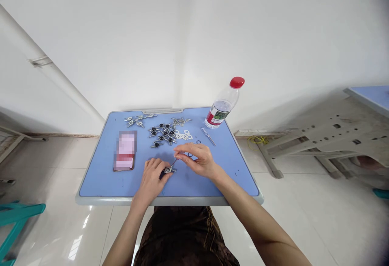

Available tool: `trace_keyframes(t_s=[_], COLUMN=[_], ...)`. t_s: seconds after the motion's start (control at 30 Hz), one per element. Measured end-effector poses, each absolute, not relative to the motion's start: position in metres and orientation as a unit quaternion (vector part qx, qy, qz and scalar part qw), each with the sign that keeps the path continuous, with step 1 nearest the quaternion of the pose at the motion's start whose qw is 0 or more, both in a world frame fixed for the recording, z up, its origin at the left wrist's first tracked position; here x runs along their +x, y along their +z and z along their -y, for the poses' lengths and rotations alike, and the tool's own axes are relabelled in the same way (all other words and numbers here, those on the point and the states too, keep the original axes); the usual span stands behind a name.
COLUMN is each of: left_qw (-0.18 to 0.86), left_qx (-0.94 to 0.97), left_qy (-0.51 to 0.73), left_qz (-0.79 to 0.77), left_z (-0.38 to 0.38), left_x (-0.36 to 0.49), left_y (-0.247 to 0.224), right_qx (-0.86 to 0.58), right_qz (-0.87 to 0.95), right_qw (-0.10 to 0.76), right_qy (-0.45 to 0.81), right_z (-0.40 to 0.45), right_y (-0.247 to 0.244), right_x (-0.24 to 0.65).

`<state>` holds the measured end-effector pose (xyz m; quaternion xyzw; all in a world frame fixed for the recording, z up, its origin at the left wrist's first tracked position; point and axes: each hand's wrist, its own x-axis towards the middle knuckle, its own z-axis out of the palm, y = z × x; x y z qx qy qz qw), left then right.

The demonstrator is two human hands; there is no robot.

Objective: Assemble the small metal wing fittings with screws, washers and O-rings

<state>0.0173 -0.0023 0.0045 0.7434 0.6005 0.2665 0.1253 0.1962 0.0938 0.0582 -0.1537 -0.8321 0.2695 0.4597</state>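
On the blue desk top, my left hand [152, 176] steadies a small silver valve-like metal part [168, 170] between thumb and fingers. My right hand [198, 159] pinches a thin screwdriver [174, 162] with a bit of red showing at the fingertips. The screwdriver slants down to the face of the metal part; whether its tip sits in a screw is too small to tell. Just beyond the hands lie several similar parts with black round discs [164, 133]. Flat silver plates [184, 135] and a pile of small screws [180, 122] lie beside them.
More silver parts [136, 120] lie at the back left, above a phone [125, 151]. A water bottle [223, 106] with a red cap stands at the back right, near thin metal tools [208, 136] and a black ring [198, 141]. A wall rises behind the desk [100, 185].
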Motion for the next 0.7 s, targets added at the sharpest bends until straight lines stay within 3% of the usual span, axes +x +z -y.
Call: trace_keyframes(t_s=[0.53, 0.7], left_qw=[0.134, 0.110], left_qx=[0.737, 0.741], left_qy=[0.274, 0.264], left_qz=[-0.602, -0.607], left_z=[0.000, 0.000], left_x=[0.016, 0.016], left_y=[0.001, -0.002], right_qx=[-0.115, -0.109], right_qz=[0.853, 0.880], right_qw=[0.447, 0.440], right_qy=[0.246, 0.143], right_z=[-0.092, -0.089], right_y=[0.058, 0.053], right_x=[0.192, 0.185])
